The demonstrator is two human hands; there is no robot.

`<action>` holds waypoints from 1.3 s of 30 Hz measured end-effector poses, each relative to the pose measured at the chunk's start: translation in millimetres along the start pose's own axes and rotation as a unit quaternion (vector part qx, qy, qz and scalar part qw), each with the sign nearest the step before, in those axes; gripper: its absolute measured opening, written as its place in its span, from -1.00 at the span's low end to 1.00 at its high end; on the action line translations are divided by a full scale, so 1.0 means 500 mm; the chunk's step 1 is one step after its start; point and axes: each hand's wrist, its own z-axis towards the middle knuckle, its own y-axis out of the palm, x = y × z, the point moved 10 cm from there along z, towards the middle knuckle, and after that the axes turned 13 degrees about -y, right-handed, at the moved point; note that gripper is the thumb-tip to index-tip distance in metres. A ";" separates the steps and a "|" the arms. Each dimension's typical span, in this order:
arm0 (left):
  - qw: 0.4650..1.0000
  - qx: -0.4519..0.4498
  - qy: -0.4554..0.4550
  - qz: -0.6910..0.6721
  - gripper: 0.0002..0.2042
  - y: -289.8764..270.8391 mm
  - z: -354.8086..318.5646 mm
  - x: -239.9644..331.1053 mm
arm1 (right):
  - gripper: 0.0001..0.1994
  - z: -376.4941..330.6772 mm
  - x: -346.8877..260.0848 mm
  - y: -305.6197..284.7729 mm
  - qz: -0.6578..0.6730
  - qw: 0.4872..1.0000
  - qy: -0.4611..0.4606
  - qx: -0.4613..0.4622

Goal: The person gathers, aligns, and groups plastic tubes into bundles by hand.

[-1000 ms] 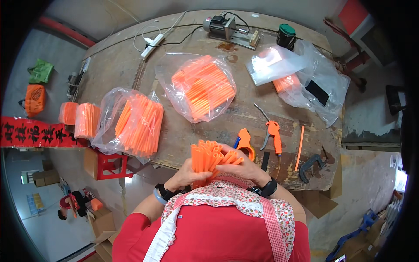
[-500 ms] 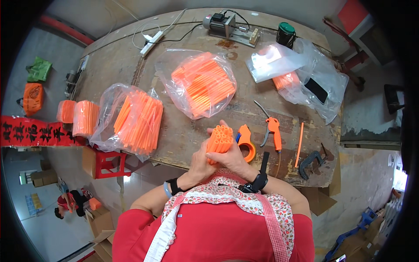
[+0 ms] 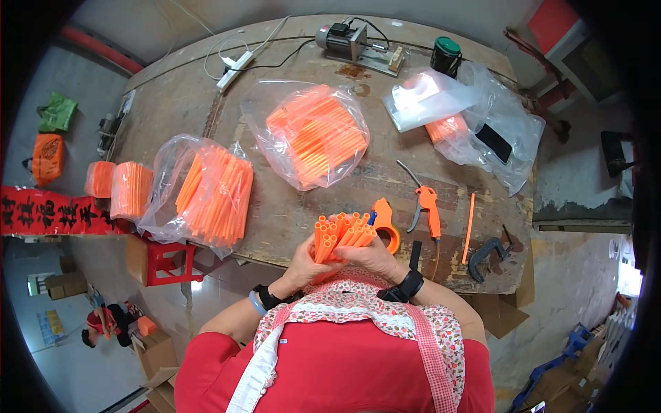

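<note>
Both my hands hold a bundle of orange plastic tubes [image 3: 332, 241] upright at the table's near edge, with the open ends facing up. My left hand [image 3: 301, 263] wraps the bundle's left side. From the right, my right hand [image 3: 377, 259] grips the tubes with its thumb across the front. The tube tops fan out into two loose clusters; their lower ends are hidden by my hands and apron. Just right of the bundle lies an orange tape dispenser [image 3: 385, 213]. Beyond it rest an orange-handled air blow gun [image 3: 427, 201] and a single orange tube [image 3: 468, 228].
Clear bags of orange tubes lie at the table's middle [image 3: 318, 138] and left [image 3: 219, 196]. A C-clamp [image 3: 487, 259] sits near the right edge. Behind are a motor [image 3: 341, 40], a power strip [image 3: 235, 71], a green-lidded cup [image 3: 447, 54] and a phone [image 3: 494, 142] on plastic.
The bundle, tightly gathered before, has loosened and spread into two clusters at the top. My hands have moved slightly apart and lower. The items on the table stay in place.
</note>
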 end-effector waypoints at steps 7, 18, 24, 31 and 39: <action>1.000 0.008 0.029 0.009 -0.45 0.006 -0.010 0.021 | -0.53 -0.004 0.000 -0.006 -0.014 1.000 0.000 -0.003; 0.994 0.089 0.063 0.002 -0.71 -0.026 -0.015 0.009 | -0.65 -0.007 0.002 -0.048 -0.009 0.992 -0.009 0.125; 0.989 0.117 0.092 -0.019 -0.79 -0.029 -0.026 0.029 | -0.69 0.003 -0.024 -0.030 -0.015 0.993 -0.044 0.104; 0.983 0.152 0.100 0.033 -0.86 -0.031 -0.041 0.046 | -0.80 0.014 -0.074 -0.046 -0.046 0.985 -0.115 0.122; 0.992 0.112 0.062 0.003 -0.81 -0.013 -0.038 0.045 | -0.81 0.015 -0.106 -0.027 -0.100 0.981 -0.134 0.095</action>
